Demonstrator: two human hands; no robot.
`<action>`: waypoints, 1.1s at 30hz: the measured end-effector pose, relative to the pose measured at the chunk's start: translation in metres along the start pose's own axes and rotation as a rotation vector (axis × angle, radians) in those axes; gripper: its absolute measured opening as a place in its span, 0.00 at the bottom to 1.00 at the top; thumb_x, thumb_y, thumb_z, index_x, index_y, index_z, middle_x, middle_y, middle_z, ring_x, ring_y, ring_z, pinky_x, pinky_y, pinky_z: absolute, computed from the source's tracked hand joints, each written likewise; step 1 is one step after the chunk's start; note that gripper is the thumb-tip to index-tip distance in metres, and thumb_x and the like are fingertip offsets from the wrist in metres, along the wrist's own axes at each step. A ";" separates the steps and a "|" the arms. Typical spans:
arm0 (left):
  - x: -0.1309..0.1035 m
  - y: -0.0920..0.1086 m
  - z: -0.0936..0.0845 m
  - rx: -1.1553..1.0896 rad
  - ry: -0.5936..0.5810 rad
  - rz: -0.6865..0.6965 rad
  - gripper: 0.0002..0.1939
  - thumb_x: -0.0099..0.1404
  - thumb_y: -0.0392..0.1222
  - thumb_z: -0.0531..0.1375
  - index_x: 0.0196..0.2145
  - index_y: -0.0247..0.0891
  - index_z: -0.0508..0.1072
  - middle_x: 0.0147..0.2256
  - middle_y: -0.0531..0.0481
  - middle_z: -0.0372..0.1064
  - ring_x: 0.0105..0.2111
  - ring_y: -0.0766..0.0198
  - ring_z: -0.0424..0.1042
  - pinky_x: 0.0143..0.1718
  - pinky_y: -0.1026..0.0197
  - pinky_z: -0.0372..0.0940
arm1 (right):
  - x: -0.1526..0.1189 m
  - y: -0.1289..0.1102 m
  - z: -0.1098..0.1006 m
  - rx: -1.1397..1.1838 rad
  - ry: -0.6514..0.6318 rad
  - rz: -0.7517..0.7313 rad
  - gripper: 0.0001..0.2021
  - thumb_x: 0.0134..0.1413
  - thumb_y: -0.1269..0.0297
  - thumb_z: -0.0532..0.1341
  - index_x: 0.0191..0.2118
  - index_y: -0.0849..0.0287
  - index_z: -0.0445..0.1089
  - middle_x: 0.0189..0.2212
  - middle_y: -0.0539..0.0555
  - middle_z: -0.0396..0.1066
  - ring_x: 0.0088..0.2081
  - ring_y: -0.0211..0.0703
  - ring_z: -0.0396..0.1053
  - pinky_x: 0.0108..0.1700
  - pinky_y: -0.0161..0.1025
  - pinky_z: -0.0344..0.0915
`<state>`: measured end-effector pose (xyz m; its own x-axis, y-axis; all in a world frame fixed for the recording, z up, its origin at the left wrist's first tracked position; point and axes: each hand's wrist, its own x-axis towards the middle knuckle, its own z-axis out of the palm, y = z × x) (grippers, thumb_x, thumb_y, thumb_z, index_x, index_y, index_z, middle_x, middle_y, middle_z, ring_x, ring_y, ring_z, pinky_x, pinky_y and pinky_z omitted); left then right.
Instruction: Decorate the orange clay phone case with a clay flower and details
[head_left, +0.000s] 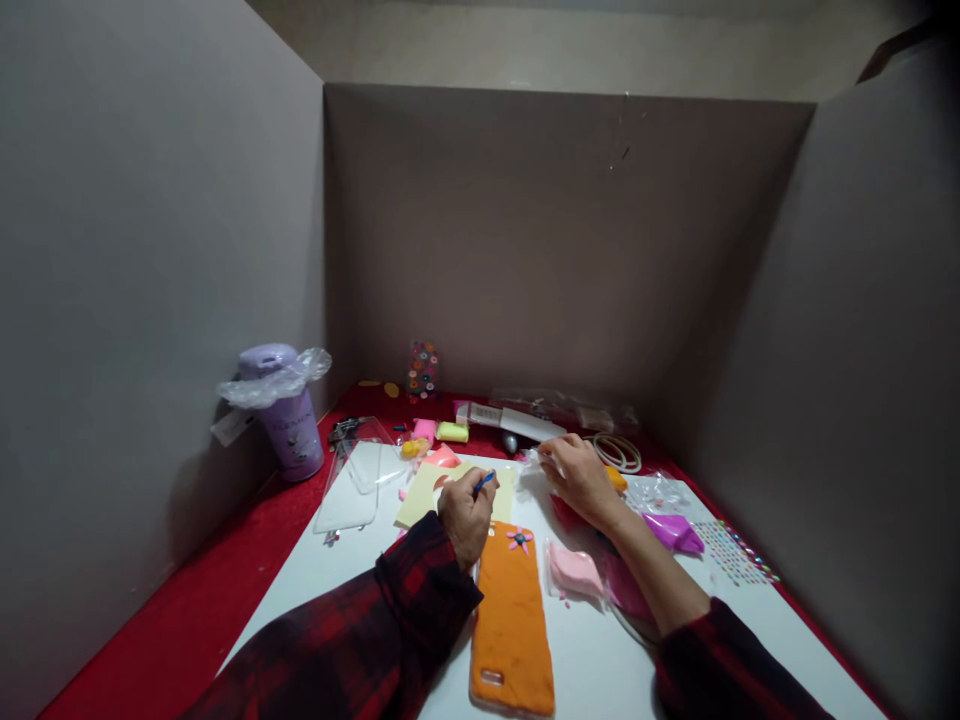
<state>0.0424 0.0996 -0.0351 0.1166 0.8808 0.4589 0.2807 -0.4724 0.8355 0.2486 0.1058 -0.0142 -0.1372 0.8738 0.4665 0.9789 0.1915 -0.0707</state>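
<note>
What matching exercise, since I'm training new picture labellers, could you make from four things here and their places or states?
Things
1. Purple cup
2. Blue tool
3. Orange case
4. Rows of small gems

Places or states
A. Gripped in the left hand
B. On the right of the white surface
C. On the red cloth
D. Bears a pink flower

Pairs: 1-C, 2-A, 3-D, 4-B

A small craft booth is suggested, its red-covered worktop point(187, 610) being enclosed by grey partitions point(487, 240) along three edges. Gem stickers point(731, 553) are laid near the right edge, small coloured packets point(452, 432) towards the far one.
</note>
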 end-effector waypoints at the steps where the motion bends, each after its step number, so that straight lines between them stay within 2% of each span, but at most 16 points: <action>1: 0.000 0.000 0.000 0.001 0.001 -0.001 0.15 0.63 0.47 0.49 0.24 0.37 0.67 0.16 0.57 0.57 0.18 0.71 0.59 0.23 0.68 0.53 | 0.000 0.000 -0.001 0.006 0.005 -0.006 0.08 0.56 0.66 0.55 0.40 0.62 0.65 0.38 0.53 0.64 0.42 0.42 0.62 0.45 0.44 0.59; 6: 0.001 -0.002 0.002 0.006 0.002 -0.006 0.14 0.62 0.47 0.50 0.25 0.37 0.68 0.17 0.57 0.59 0.19 0.71 0.60 0.23 0.68 0.53 | -0.003 -0.002 -0.002 0.044 -0.035 -0.060 0.06 0.53 0.69 0.58 0.37 0.62 0.68 0.36 0.54 0.66 0.42 0.43 0.61 0.44 0.43 0.56; 12: -0.001 -0.003 0.003 0.006 0.005 -0.016 0.15 0.62 0.47 0.50 0.25 0.37 0.68 0.17 0.56 0.60 0.19 0.71 0.60 0.23 0.68 0.53 | -0.006 -0.001 0.009 0.102 -0.100 -0.071 0.09 0.56 0.62 0.56 0.40 0.61 0.67 0.37 0.53 0.66 0.41 0.41 0.63 0.44 0.43 0.60; 17: -0.001 -0.004 0.002 -0.002 0.005 -0.001 0.14 0.62 0.47 0.51 0.25 0.37 0.68 0.17 0.56 0.60 0.19 0.71 0.60 0.23 0.68 0.54 | -0.005 0.002 0.014 0.188 -0.072 -0.046 0.09 0.57 0.63 0.55 0.38 0.62 0.66 0.37 0.53 0.66 0.41 0.40 0.65 0.43 0.43 0.62; 22: 0.000 -0.006 0.004 -0.016 0.020 0.034 0.11 0.62 0.44 0.51 0.28 0.38 0.70 0.20 0.55 0.63 0.22 0.70 0.62 0.26 0.67 0.56 | -0.002 0.000 0.004 0.321 0.009 -0.043 0.08 0.53 0.69 0.56 0.41 0.61 0.66 0.37 0.53 0.66 0.40 0.41 0.64 0.43 0.42 0.63; 27: 0.001 0.000 0.003 -0.025 0.018 0.107 0.09 0.61 0.41 0.53 0.35 0.38 0.71 0.32 0.49 0.69 0.33 0.65 0.66 0.34 0.64 0.60 | -0.001 -0.012 -0.009 0.444 0.044 -0.089 0.14 0.49 0.72 0.55 0.44 0.57 0.66 0.39 0.55 0.66 0.42 0.42 0.64 0.45 0.41 0.62; 33: 0.001 0.009 -0.002 0.005 -0.040 0.176 0.07 0.59 0.41 0.56 0.33 0.40 0.74 0.29 0.50 0.66 0.30 0.66 0.65 0.32 0.65 0.59 | -0.001 -0.027 -0.014 0.489 0.029 -0.143 0.13 0.49 0.72 0.55 0.41 0.56 0.67 0.37 0.55 0.68 0.41 0.43 0.64 0.44 0.41 0.61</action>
<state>0.0428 0.0958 -0.0265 0.2018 0.7850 0.5857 0.2575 -0.6195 0.7416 0.2243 0.0933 -0.0009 -0.2532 0.8123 0.5254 0.7644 0.5008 -0.4060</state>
